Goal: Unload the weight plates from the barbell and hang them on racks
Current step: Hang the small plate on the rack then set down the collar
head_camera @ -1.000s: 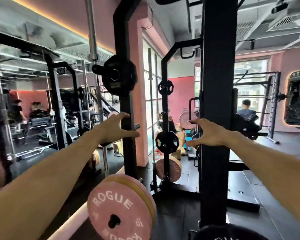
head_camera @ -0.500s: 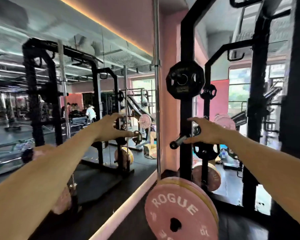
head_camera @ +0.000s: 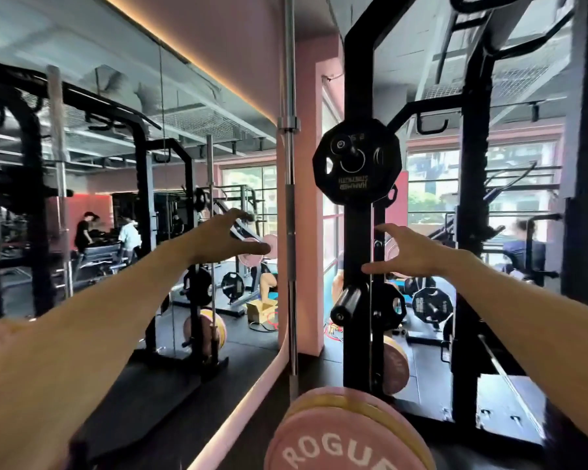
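Observation:
Both my arms are stretched forward at chest height. My left hand (head_camera: 230,240) is open with spread fingers and holds nothing, in front of the wall mirror. My right hand (head_camera: 406,252) is also open and empty, right by the black rack upright (head_camera: 357,340). A black plate (head_camera: 357,162) hangs on an upper peg of that upright, above my right hand. A bare black storage peg (head_camera: 347,305) sticks out toward me just below my right hand. Pink Rogue plates (head_camera: 347,439) with a yellow one between them sit at the bottom centre.
A steel barbell (head_camera: 290,198) stands upright against the pink pillar between my hands. A large wall mirror (head_camera: 116,198) fills the left side, reflecting racks and people. Another pink plate (head_camera: 396,368) hangs low behind the upright. A second black rack post (head_camera: 472,232) stands at right.
The view has swung left and come nearer to the rack upright. Both hands stay raised, open and empty; the right hand now sits over the bare peg.

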